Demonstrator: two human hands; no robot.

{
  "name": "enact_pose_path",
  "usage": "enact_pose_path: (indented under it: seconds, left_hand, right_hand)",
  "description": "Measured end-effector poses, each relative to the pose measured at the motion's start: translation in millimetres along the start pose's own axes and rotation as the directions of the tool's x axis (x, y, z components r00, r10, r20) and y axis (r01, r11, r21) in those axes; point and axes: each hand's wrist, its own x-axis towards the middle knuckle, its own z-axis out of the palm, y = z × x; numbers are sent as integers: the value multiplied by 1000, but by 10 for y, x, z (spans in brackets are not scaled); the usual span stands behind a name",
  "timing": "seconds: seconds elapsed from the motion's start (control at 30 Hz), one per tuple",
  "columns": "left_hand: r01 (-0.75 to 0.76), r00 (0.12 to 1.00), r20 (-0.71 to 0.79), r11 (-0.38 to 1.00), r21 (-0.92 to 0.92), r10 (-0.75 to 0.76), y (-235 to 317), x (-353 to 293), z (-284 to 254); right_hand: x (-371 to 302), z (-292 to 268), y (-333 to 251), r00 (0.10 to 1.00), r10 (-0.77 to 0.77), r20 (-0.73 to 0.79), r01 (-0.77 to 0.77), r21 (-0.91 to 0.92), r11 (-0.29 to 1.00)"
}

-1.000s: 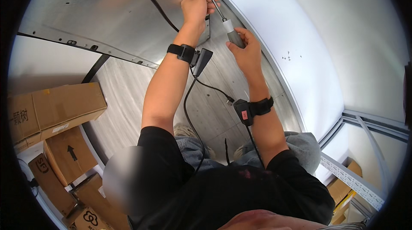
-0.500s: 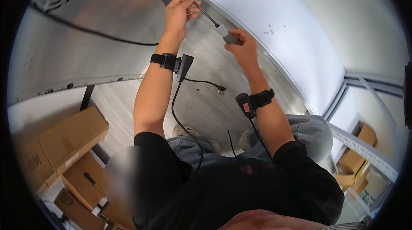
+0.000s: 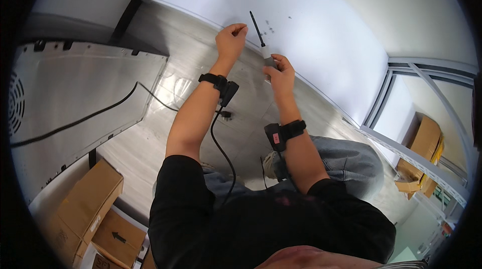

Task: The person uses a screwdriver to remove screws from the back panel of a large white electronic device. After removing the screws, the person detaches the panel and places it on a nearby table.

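My right hand point(image 3: 282, 74) grips a screwdriver point(image 3: 266, 52) by its grey handle, the dark shaft slanting up and away from me. To its left, my left hand point(image 3: 231, 44) is closed in a pinch, thumb against fingertips, apart from the screwdriver. Whatever lies between those fingertips, if anything, is too small to make out. Both wrists carry black straps with small dark devices and cables.
A metal appliance panel point(image 3: 83, 96) with a round vent is on the left, a black power cord point(image 3: 108, 110) crossing it to a plug point(image 3: 226, 115). Cardboard boxes point(image 3: 93, 201) stand at lower left. A white panel point(image 3: 321, 43) rises ahead; a metal shelf frame point(image 3: 386, 146) is at right.
My left hand has come away from the screwdriver's tip and its fingers have closed into a pinch. The view has turned, with the metal appliance now lower at the left.
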Motion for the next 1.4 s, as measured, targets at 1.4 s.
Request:
enact_pose_path:
  seconds: [1.4]
  left_hand:
    - [167,970,-16,715,-679,-242,216,-354,-2639]
  right_hand:
    - [-1050,1570,-381,796,48,604,-79,26,997]
